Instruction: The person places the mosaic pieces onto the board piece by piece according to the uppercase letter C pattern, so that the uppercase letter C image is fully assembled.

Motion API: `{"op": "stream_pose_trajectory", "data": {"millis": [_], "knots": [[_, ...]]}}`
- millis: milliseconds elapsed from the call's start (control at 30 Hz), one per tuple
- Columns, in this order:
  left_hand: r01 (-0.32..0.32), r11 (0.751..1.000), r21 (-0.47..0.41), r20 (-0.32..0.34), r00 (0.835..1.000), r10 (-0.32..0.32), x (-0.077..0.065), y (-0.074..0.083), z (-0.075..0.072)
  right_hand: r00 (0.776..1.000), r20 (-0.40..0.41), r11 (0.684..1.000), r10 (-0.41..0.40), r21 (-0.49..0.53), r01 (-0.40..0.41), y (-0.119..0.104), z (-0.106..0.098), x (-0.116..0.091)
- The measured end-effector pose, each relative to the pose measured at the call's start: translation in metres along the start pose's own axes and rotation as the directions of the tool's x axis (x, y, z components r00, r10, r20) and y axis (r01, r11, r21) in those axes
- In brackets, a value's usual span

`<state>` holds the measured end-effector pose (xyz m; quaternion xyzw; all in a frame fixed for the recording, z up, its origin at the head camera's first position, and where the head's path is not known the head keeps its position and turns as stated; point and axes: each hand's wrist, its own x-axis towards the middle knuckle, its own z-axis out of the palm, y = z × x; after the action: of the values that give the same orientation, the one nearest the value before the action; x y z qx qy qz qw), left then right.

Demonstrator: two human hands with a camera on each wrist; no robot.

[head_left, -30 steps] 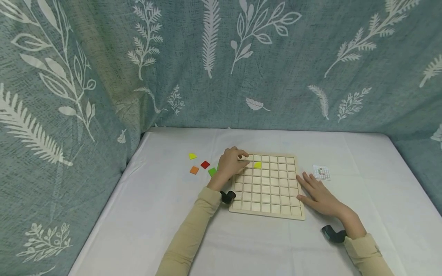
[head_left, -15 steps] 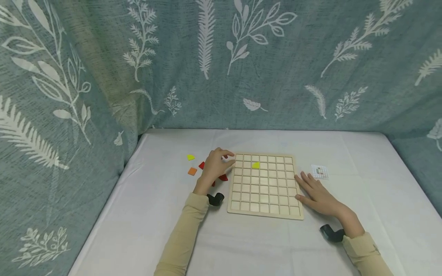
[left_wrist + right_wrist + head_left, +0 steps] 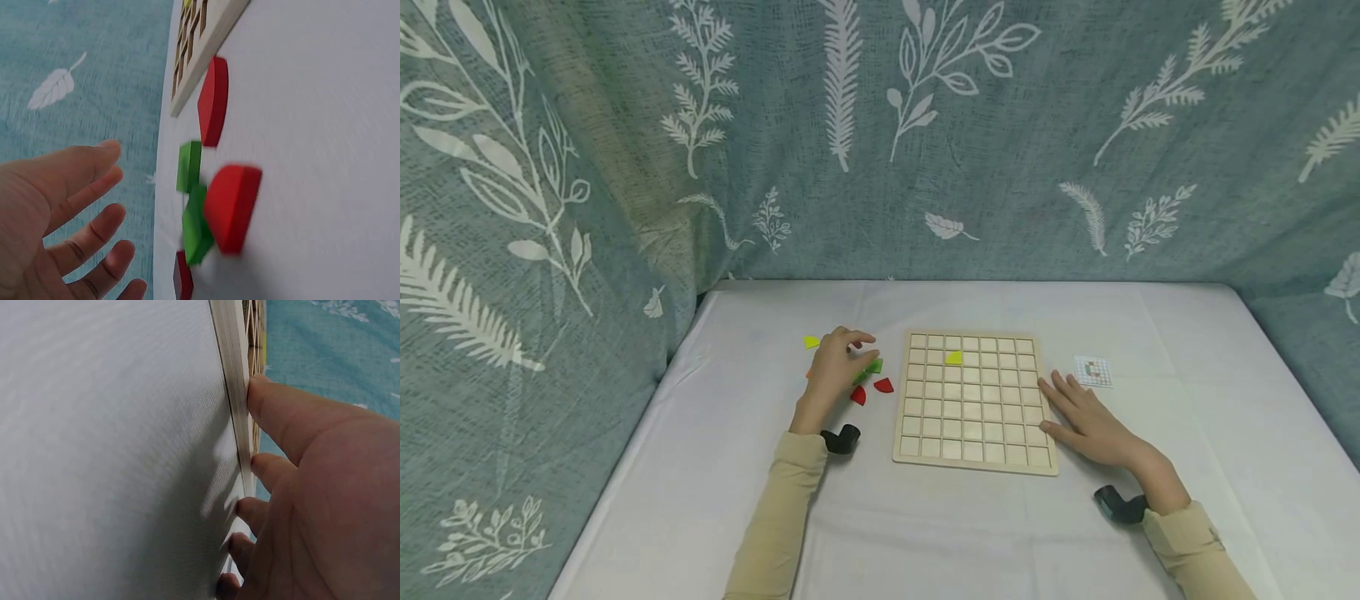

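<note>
Head view: high, looking forward and down over the whole table (image 3: 925,533). Left wrist view: low, close, facing loose pieces (image 3: 231,200) and the board (image 3: 209,44) corner. Right wrist view: close against the board's (image 3: 234,394) edge. All share the board.

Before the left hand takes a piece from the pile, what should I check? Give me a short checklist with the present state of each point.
1. Left hand free to pick: ok, fingers spread, holding nothing in the left wrist view.
2. Loose pieces within reach: ok, green piece and red piece lie just beside the fingers.
3. Board held steady: ok, right hand rests flat against its right edge.
4. Empty cells on the board: ok, only one yellow piece sits in it.
5. Pattern card readable: cannot tell, too small.
</note>
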<state>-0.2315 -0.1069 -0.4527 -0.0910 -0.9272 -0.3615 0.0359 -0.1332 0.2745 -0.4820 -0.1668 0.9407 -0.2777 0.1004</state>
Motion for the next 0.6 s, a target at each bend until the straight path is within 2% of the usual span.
{"op": "stream_pose_trajectory", "data": {"millis": [300, 600], "knots": [[0.032, 0.999, 0.018, -0.035, 0.999, -0.031, -0.007, -0.014, -0.014, 1.0, -0.002, 1.0, -0.008, 0.002, 0.008, 0.001, 0.003, 0.001], [0.014, 0.998, 0.065, -0.067, 0.998, -0.009, -0.01, -0.033, -0.023, 1.0, -0.002, 1.0, 0.0, 0.007, 0.0, 0.001, 0.003, 0.001]]}}
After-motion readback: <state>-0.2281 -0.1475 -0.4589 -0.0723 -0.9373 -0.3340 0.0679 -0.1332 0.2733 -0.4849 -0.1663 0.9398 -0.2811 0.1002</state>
